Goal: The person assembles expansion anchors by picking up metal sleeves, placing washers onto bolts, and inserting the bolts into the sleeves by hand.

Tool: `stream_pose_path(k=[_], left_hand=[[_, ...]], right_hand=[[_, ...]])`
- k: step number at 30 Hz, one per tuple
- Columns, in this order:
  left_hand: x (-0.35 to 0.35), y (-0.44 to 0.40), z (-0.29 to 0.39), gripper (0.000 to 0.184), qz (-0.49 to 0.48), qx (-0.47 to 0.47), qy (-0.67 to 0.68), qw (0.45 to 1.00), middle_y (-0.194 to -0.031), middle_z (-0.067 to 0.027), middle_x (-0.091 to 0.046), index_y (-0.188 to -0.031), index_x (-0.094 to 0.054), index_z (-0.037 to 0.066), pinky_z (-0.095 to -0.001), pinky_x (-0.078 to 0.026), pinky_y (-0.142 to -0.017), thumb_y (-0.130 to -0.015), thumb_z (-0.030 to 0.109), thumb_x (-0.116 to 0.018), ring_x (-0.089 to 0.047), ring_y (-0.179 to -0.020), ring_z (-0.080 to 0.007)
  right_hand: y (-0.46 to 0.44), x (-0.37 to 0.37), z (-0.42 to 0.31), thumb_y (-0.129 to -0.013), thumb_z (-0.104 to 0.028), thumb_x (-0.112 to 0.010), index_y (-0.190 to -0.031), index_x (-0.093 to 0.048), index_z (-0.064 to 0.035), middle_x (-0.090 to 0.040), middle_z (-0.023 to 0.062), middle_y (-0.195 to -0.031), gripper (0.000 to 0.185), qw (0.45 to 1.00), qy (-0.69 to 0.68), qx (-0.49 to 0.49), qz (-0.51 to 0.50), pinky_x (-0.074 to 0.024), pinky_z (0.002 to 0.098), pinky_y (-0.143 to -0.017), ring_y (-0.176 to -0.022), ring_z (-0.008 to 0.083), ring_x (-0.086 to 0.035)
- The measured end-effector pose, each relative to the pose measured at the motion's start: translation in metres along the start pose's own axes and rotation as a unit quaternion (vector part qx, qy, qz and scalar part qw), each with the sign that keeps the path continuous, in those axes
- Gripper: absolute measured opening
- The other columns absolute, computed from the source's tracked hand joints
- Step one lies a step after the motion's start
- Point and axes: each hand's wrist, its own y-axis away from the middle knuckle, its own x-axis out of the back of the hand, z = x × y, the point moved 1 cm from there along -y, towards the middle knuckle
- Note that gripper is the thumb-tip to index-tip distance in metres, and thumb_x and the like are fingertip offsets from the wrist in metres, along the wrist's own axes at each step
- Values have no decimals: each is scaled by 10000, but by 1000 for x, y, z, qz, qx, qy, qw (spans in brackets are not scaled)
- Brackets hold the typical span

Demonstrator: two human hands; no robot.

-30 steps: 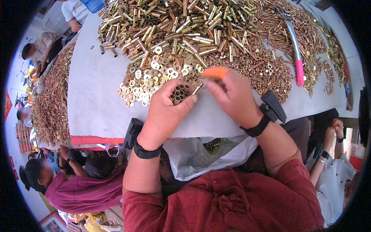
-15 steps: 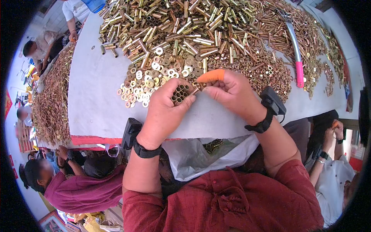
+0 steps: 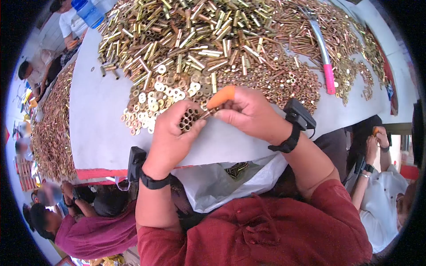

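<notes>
My left hand (image 3: 171, 137) is closed round a bundle of short brass-coloured metal tubes (image 3: 188, 120), their open ends facing up. A thin bolt (image 3: 207, 114) sticks out between its thumb and fingers toward my right hand (image 3: 250, 115). That hand wears an orange finger cover (image 3: 222, 96) and pinches at the bolt's far end; any small part between the fingertips is hidden. Both hands hover above the table's near side. Just beyond them lie loose flat washers (image 3: 155, 101) and a spread of small nuts (image 3: 297, 88).
A big heap of metal tubes (image 3: 191, 35) covers the table's far side, with bolts (image 3: 293, 40) to its right. A tool with a pink handle (image 3: 329, 80) lies there. Below the table edge hangs a white plastic bag (image 3: 208, 188) holding tubes. Other people sit left and right.
The view has shifted, so the table and piles appear farther left. My hands stay together, the tube bundle still in the left and the bolt between them.
</notes>
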Motion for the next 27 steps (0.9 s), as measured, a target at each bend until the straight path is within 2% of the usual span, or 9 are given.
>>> stream_pose_path(k=[1, 4, 10, 12, 16, 18, 19, 23, 27], left_hand=[[1, 0, 3, 217, -1, 7, 3, 1000, -864, -108, -641, -953, -600, 29, -312, -494, -741, -776, 1, -723, -621, -781, -232], [2, 0, 6, 216, -12, 23, 23, 999, -854, -87, -631, -943, -595, 25, -297, -482, -736, -771, -12, -721, -599, -775, -196], [-1, 3, 8, 220, -24, -6, -3, 1000, -856, -106, -628, -950, -597, 33, -315, -484, -720, -773, -6, -723, -610, -769, -248], [-2, 3, 10, 214, -24, 0, -16, 1000, -862, -109, -633, -949, -600, 36, -325, -489, -717, -778, -1, -722, -619, -770, -265], [-3, 2, 7, 205, -13, 13, -7, 1000, -860, -102, -635, -948, -604, 34, -322, -489, -716, -783, -2, -720, -620, -770, -245], [-3, 2, 3, 202, -10, 32, 8, 999, -859, -99, -636, -948, -605, 34, -320, -488, -721, -786, -1, -719, -620, -776, -237], [-4, 0, 1, 204, -15, 26, 16, 999, -857, -98, -637, -952, -606, 32, -315, -486, -728, -787, 0, -721, -618, -781, -228], [-6, -2, 0, 215, -19, 28, 17, 999, -879, -100, -651, -975, -610, 24, -302, -488, -763, -793, 3, -724, -624, -816, -213], [-2, -4, 1, 215, -22, 48, 38, 998, -896, -96, -664, -978, -608, 18, -300, -496, -762, -796, 2, -722, -632, -815, -197]], right_hand=[[-1, 0, 4, -876, -112, -697, -1057, -663, -61, -587, -29, -797, 191, 998, 16, 62, 11, -449, 219, -618, -683, 52, -533], [1, 4, -3, -871, -120, -707, -1039, -668, -61, -593, -17, -795, 182, 995, 87, 56, 13, -449, 225, -612, -683, 59, -537], [5, -2, 5, -847, -182, -756, -908, -632, -50, -558, 26, -693, 190, 984, 133, 103, 65, -421, 264, -535, -582, 99, -506], [6, -3, 5, -831, -219, -751, -902, -638, -46, -616, 85, -686, 218, 979, 185, 62, 67, -483, 330, -595, -634, 204, -612], [6, -10, 6, -836, -186, -745, -982, -635, -55, -605, 68, -677, 225, 995, 53, -2, 89, -481, 306, -604, -632, 160, -594], [2, -12, 15, -839, -148, -739, -1043, -623, -64, -594, 49, -671, 249, 994, -54, 62, 66, -479, 288, -613, -639, 125, -576], [5, -7, 11, -887, -183, -724, -1058, -637, -43, -595, -16, -766, 237, 997, -13, 51, 56, -485, 248, -625, -672, 65, -550], [3, 0, 10, -898, -245, -711, -990, -659, -26, -629, 44, -793, 242, 970, 221, 84, 63, -484, 264, -646, -694, 113, -574], [-1, -4, 8, -890, -249, -722, -989, -659, -25, -623, 47, -773, 253, 988, 131, 29, 77, -472, 269, -620, -678, 117, -568]])
